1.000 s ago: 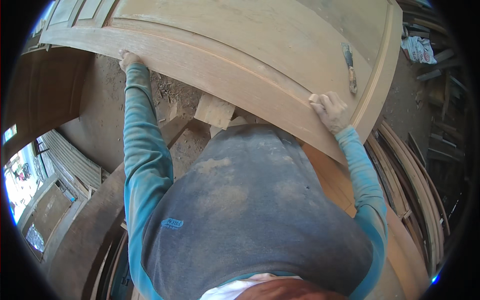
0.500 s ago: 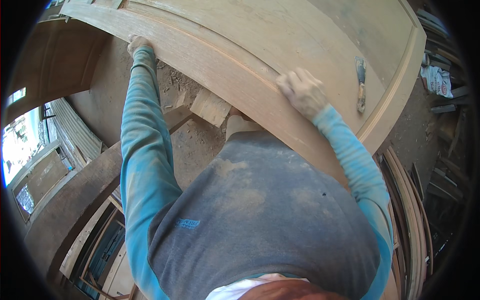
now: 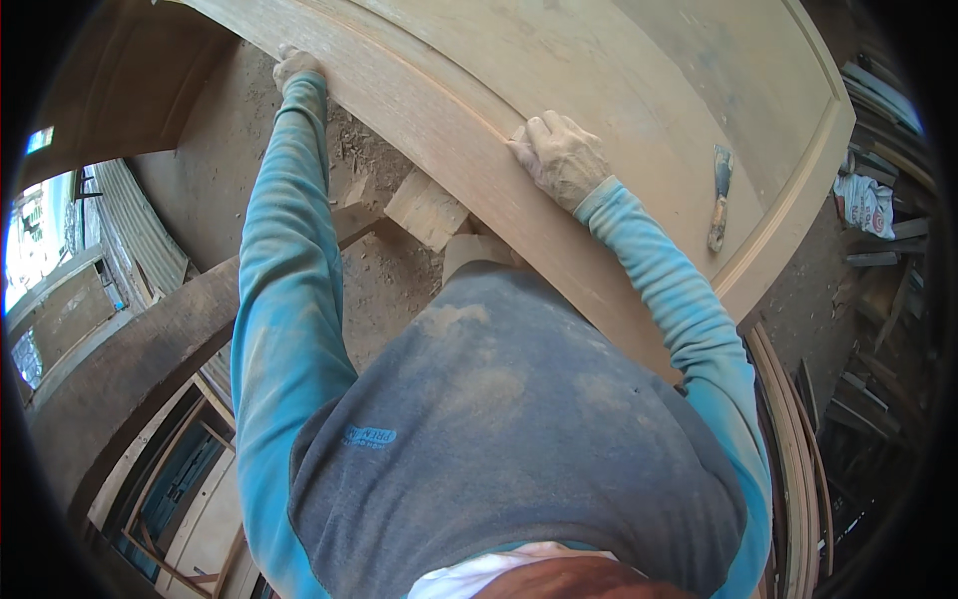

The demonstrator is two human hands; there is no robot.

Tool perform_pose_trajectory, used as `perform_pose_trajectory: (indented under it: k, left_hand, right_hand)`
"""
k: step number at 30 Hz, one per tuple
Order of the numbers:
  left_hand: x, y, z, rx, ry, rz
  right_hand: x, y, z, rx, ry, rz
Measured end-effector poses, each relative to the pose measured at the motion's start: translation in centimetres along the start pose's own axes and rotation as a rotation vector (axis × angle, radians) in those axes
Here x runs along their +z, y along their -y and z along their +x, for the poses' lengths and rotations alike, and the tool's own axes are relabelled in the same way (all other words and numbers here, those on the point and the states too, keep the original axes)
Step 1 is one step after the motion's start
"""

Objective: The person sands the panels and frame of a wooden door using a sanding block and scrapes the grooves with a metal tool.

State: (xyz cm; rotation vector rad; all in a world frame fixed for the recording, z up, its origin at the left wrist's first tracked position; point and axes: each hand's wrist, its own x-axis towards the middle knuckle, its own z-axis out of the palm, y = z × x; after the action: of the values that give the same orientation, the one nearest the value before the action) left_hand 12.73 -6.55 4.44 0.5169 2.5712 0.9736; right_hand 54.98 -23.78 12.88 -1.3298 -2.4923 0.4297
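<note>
A large panelled wooden door (image 3: 449,135), pale and dusty, lies flat in front of me. My left hand (image 3: 297,66) is closed around its near edge at the far left, arm stretched out. On the raised moulding between the frame and the inner panel rests my right hand (image 3: 562,155). Its fingers are curled and pressed down there; whatever lies under them, if anything, is hidden. To the right of that hand, a putty knife (image 3: 719,200) with a worn wooden handle and a dark blade lies on the inner panel.
Under the near edge, a wooden block (image 3: 427,208) and a beam show above the dusty floor (image 3: 374,280). A curved wooden piece (image 3: 150,334) stands at left. Wood strips (image 3: 783,429) lean at right, and a white sack (image 3: 864,206) sits among scrap timber.
My right hand has slid left and away from me along the moulding. The left hand keeps its hold on the edge. The view has shifted slightly.
</note>
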Motion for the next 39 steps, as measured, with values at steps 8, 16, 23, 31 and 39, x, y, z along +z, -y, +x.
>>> perform_pose_trajectory:
  k: [8,16,23,31,39]
  left_hand:
    - [0.6,2.0,2.5,0.008,-0.029,-0.066]
    - [-0.3,1.1,1.0,0.026,0.02,-0.036]
    - [0.2,1.8,2.1,0.052,0.043,-0.051]
    - [1.5,1.1,0.8,0.026,-0.013,-0.059]
    - [0.2,1.1,0.8,0.021,-0.003,-0.044]
  right_hand:
    - [-0.6,-0.4,-2.7,0.061,0.043,-0.013]
    - [-1.8,-1.6,-4.3,0.081,0.003,0.028]
    - [-0.3,0.3,1.7,0.027,-0.021,-0.043]
    - [0.4,0.2,2.1,-0.007,-0.059,0.002]
    - [-0.9,-1.0,-0.7,0.034,0.041,-0.023]
